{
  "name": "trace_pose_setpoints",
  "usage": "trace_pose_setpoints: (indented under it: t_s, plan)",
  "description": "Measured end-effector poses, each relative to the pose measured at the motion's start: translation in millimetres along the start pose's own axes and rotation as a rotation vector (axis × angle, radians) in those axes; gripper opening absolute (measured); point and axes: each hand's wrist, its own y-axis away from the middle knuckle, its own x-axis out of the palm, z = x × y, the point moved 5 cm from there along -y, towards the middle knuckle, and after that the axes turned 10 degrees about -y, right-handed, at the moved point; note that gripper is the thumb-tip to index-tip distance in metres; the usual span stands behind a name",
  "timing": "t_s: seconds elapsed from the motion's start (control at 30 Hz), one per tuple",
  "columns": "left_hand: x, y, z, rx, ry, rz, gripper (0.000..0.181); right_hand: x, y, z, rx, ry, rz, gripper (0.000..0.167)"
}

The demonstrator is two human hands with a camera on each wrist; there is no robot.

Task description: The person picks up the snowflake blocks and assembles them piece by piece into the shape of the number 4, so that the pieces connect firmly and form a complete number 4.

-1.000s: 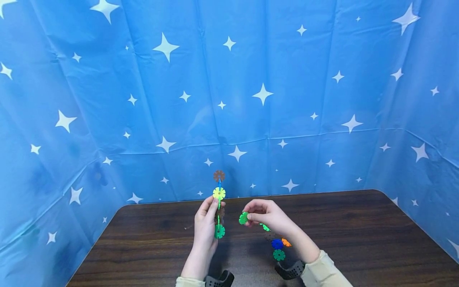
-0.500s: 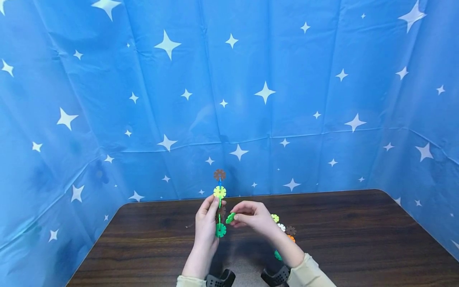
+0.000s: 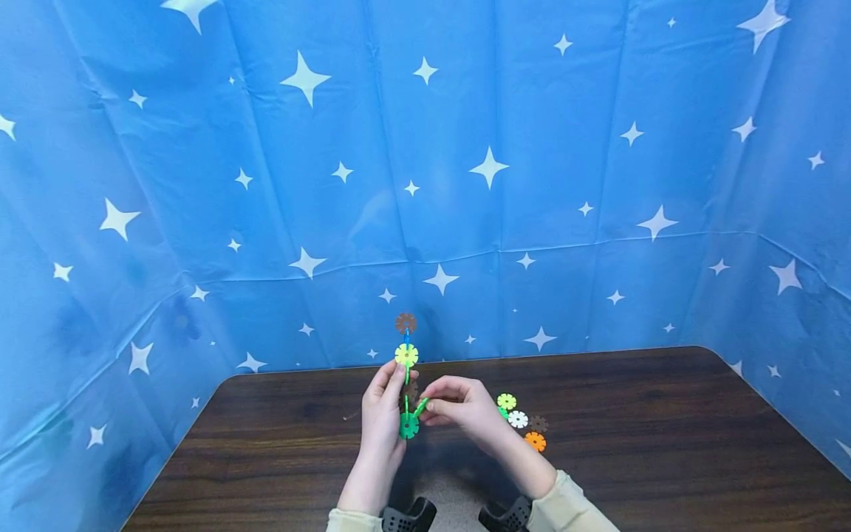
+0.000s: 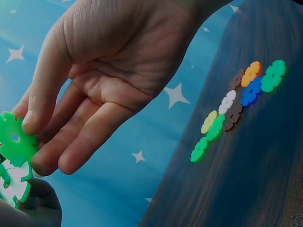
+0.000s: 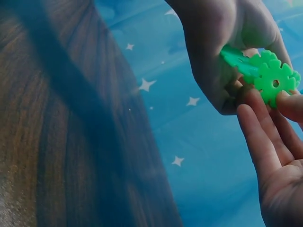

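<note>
My left hand (image 3: 382, 417) grips an upright chain of notched discs, with a brown disc (image 3: 406, 323) on top, a yellow disc (image 3: 407, 355) below it and a dark green disc (image 3: 408, 426) at the bottom. Between thumb and finger, my right hand (image 3: 462, 414) pinches a bright green disc (image 3: 421, 407) right beside the chain's lower end. In the left wrist view the right hand (image 4: 113, 61) has its other fingers extended past the green disc (image 4: 16, 137). The right wrist view shows this disc (image 5: 270, 75) overlapping the chain; whether they interlock, I cannot tell.
Loose discs lie on the dark wooden table (image 3: 279, 443) to the right: yellow (image 3: 507, 401), white (image 3: 518, 420), orange (image 3: 535, 442) and brown (image 3: 538, 423). The left wrist view also shows blue (image 4: 251, 91) and green (image 4: 273, 75) ones. A blue starred curtain (image 3: 452, 222) stands behind.
My right hand has moved left with the bright green disc, up to the chain's lower part, and the disc has turned nearly edge-on. My left hand has hardly moved.
</note>
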Motion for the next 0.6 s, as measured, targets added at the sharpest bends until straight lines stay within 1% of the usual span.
trace_pose_setpoints:
  t_s: [0.17,0.27,0.33,0.43,0.53,0.6]
  plan:
    - [-1.7,-0.6,0.3,-0.001,-0.005,-0.02,0.025,5,1.0,-2,-0.041,0.01,-0.033,0.023]
    - [-3.6,-1.0,0.1,-0.002,-0.015,-0.035,0.027,7,2.3,-3,-0.047,0.013,-0.074,0.02]
    - [-4.4,-1.2,0.0,-0.004,-0.019,-0.042,0.027,9,3.3,-4,-0.033,0.005,-0.097,0.022]
    - [-4.5,-1.7,-0.2,-0.012,-0.016,-0.043,0.026,11,4.9,-6,0.009,-0.032,-0.133,0.025]
    - [-4.6,-2.2,-0.1,-0.017,-0.002,-0.043,0.024,14,6.7,-6,0.04,-0.072,-0.153,0.029]
    - [-4.7,-1.9,-0.7,-0.01,0.0,-0.043,0.025,16,7.6,-7,0.048,-0.086,-0.162,0.033]
